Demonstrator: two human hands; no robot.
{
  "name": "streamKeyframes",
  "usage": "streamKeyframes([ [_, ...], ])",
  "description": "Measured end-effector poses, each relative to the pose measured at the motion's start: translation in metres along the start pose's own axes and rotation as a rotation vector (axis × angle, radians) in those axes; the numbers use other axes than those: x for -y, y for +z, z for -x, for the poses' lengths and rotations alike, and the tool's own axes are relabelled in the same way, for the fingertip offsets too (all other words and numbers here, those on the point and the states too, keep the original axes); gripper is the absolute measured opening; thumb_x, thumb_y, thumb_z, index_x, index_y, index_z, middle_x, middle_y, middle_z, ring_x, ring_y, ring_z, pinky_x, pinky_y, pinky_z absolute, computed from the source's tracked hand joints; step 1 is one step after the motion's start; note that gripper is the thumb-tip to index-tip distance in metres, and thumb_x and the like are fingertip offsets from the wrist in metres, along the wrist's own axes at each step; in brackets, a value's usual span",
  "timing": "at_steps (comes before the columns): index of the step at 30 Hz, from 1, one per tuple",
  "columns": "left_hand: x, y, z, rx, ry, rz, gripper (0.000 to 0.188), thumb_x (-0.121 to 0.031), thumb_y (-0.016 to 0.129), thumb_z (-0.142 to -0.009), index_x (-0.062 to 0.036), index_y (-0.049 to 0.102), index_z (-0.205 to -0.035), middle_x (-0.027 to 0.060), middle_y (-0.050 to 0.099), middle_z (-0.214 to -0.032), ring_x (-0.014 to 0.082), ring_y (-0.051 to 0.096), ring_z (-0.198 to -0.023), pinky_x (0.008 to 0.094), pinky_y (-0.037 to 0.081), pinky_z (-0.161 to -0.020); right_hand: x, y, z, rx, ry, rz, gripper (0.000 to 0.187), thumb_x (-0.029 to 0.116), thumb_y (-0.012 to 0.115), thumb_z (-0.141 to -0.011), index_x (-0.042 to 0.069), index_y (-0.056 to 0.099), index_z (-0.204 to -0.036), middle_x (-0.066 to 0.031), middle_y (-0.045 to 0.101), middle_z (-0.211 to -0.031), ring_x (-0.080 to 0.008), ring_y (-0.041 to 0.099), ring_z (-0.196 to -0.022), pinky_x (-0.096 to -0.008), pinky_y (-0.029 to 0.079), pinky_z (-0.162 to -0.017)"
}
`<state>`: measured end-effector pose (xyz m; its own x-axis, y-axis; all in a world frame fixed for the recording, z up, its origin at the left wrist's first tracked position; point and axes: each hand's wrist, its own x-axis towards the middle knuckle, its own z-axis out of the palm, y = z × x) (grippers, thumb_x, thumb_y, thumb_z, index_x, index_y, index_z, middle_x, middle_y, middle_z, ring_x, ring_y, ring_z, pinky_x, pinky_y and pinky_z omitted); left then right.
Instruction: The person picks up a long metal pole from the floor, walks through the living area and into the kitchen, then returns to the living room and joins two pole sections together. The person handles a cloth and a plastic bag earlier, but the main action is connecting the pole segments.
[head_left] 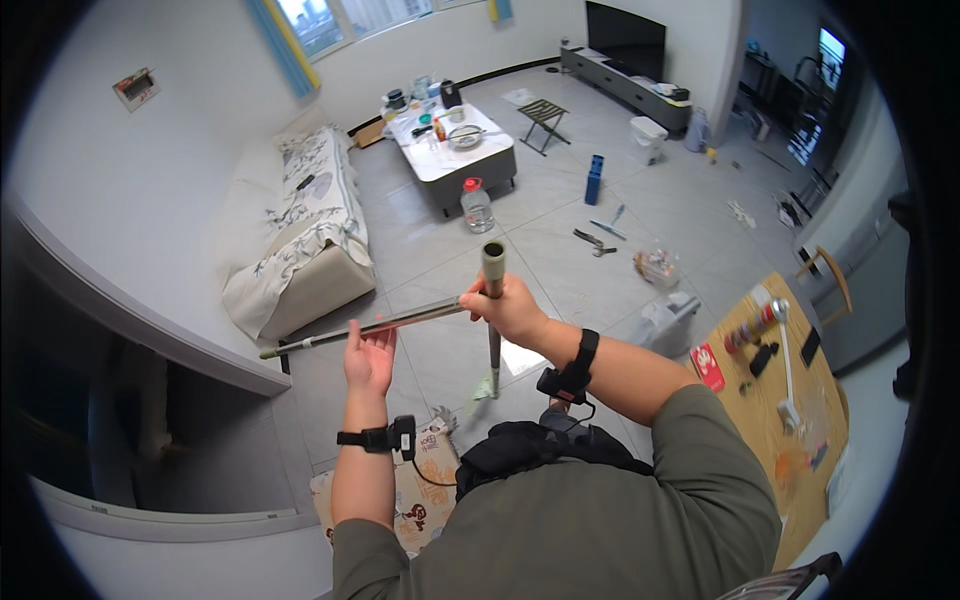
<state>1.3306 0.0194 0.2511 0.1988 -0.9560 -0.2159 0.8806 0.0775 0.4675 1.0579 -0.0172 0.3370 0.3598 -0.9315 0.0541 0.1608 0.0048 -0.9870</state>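
Observation:
My right hand (pixel 515 312) is closed around a hollow metal tube (pixel 494 262), its open, pale-collared end pointing up toward me. The tube's lower part runs down toward the floor, beside a light green piece (pixel 482 392) too blurred to name. A thinner metal rod (pixel 420 313) stretches leftward from my right thumb and fingers, which pinch its end; its far end has a dark greenish tip. Under that rod my left hand (pixel 370 358) is palm up, with thumb and fingers stretched out and apart. The rod crosses at its fingertips; whether it rests on them I cannot tell.
A wooden table (pixel 745 400) with a spray can (pixel 757 325) is at my right. Pliers (pixel 590 237), a blue-handled squeegee (pixel 610 228) and a water jug (pixel 477 208) are on the tiled floor. Ahead are a coffee table (pixel 470 172), folding stool (pixel 542 118) and sofa (pixel 310 290).

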Motion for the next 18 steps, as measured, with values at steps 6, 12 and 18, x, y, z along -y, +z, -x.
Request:
streamKeyframes([
  [6,-0.035,0.036,-0.059,-0.002,0.392,0.021,0.01,-0.012,0.05,-0.095,-0.0072,0.052,-0.104,0.01,0.062,-0.095,0.0214,0.06,-0.093,0.041,0.048,-0.093,-0.022,-0.04,-0.104,0.37,-0.153,0.071,0.025,0.02,0.065,-0.085,0.006,0.051,-0.101,0.0012,0.047,-0.076,-0.0098,0.045,-0.071,-0.0274,0.041,-0.068],
  [12,-0.099,0.125,-0.041,0.009,0.737,0.03,0.02,-0.029,0.047,-0.098,-0.0105,0.048,-0.093,-0.0019,0.036,-0.065,0.009,0.036,-0.058,0.0224,0.036,-0.057,-0.033,-0.077,-0.182,0.528,-0.126,0.288,0.029,0.032,0.061,-0.087,0.007,0.049,-0.097,-0.0027,0.047,-0.077,-0.015,0.044,-0.073,-0.0308,0.04,-0.069],
  [18,-0.125,0.166,-0.046,0.127,0.746,0.039,0.041,-0.036,0.049,-0.097,-0.0126,0.034,-0.067,-0.0038,0.026,-0.059,0.0075,0.026,-0.051,0.021,0.03,-0.05,-0.043,-0.061,-0.226,0.615,-0.002,0.56,0.033,0.035,0.063,-0.086,0.005,0.052,-0.078,-0.0094,0.051,-0.063,-0.0256,0.049,-0.06,-0.0369,0.04,-0.058],
])
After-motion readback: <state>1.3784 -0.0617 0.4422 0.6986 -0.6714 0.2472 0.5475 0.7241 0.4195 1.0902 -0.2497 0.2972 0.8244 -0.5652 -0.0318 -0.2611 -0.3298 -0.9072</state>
